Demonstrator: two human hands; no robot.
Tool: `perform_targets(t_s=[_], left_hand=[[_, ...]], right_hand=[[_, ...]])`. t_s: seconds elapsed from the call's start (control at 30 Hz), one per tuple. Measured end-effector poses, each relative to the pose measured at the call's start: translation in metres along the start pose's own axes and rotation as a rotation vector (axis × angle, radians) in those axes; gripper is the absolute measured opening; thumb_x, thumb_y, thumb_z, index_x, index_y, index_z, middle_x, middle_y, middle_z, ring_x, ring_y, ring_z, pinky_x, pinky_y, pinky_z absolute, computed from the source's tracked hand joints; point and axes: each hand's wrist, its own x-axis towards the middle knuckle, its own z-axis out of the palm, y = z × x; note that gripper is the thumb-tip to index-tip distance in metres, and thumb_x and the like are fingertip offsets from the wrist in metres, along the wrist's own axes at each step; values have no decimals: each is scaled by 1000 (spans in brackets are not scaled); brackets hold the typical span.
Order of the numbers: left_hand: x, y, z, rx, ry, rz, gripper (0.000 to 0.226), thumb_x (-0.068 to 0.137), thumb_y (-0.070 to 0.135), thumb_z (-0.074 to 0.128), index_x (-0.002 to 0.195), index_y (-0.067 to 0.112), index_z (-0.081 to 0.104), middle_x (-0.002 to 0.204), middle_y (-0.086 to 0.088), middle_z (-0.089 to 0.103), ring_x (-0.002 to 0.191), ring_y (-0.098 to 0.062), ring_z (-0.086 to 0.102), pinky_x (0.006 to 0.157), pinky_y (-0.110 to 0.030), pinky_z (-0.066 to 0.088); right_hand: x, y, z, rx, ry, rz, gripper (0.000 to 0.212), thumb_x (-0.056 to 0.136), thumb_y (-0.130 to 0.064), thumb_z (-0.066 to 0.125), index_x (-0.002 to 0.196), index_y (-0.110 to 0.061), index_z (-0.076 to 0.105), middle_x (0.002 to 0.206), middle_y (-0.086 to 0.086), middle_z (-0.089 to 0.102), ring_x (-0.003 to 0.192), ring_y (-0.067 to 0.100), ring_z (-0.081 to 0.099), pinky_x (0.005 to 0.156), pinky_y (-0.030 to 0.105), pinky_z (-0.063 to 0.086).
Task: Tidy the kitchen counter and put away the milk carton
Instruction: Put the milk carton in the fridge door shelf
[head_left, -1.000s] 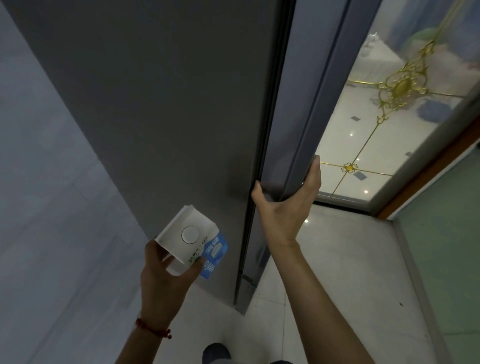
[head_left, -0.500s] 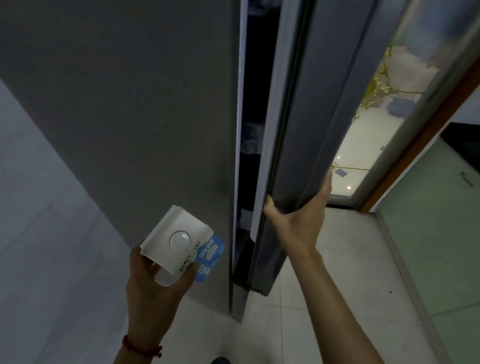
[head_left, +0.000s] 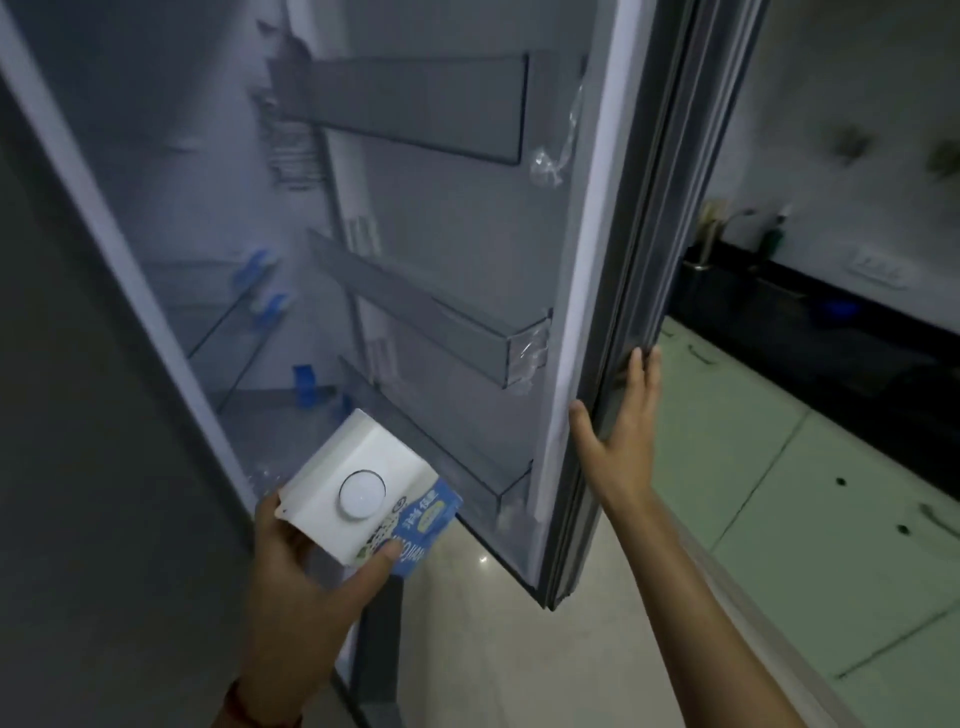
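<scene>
Both hands busy: left hand (head_left: 296, 587) grips the milk carton (head_left: 363, 499), right hand (head_left: 621, 436) flat on the fridge door (head_left: 597, 260); best stand it upright in a door shelf (head_left: 415, 306).

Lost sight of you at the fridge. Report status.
Left hand gripping milk carton, not shelved yet. Right hand on fridge door edge, door wide open. Nothing blocking the door shelves.
</scene>
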Motion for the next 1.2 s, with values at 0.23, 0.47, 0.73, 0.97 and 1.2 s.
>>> perform_targets(t_s=[0.23, 0.47, 0.73, 0.97, 1.2], left_hand=[[79, 10, 72, -36, -75, 154, 100, 34, 51, 84, 119, 9, 50, 113, -7, 66, 100, -12, 66, 74, -11, 54], [152, 34, 152, -87, 51, 326, 63, 41, 34, 75, 99, 32, 49, 90, 18, 71, 87, 9, 65, 68, -5, 51], [223, 56, 217, -49, 25, 479, 69, 42, 37, 80, 102, 31, 47, 101, 25, 65, 96, 15, 59, 74, -1, 47], [282, 58, 251, 101, -206, 543, 67, 54, 55, 78, 111, 54, 42, 110, 26, 54, 108, 2, 54, 87, -9, 45], [327, 44, 286, 251, -560, 493, 72, 57, 22, 81, 115, 40, 43, 109, 32, 56, 109, 10, 54, 94, -8, 43]], right_hand=[[60, 42, -6, 28, -7, 10, 78, 85, -29, 48, 147, -5, 6, 157, 8, 5, 142, 9, 5, 108, -1, -3], [123, 93, -1, 227, 53, 23, 70, 82, -26, 47, 142, -22, 10, 150, -7, 15, 138, 8, 18, 112, 13, 11], [185, 135, 8, 322, 57, 66, 68, 79, -22, 49, 138, -27, 17, 147, -6, 24, 135, 10, 26, 113, 14, 17], [216, 158, 19, 351, 73, 87, 73, 73, -43, 45, 141, -29, 23, 150, 5, 31, 135, 21, 34, 113, 35, 27], [234, 170, 27, 368, 69, 107, 77, 71, -46, 45, 142, -22, 28, 149, 8, 35, 133, 22, 37, 109, 27, 27]])
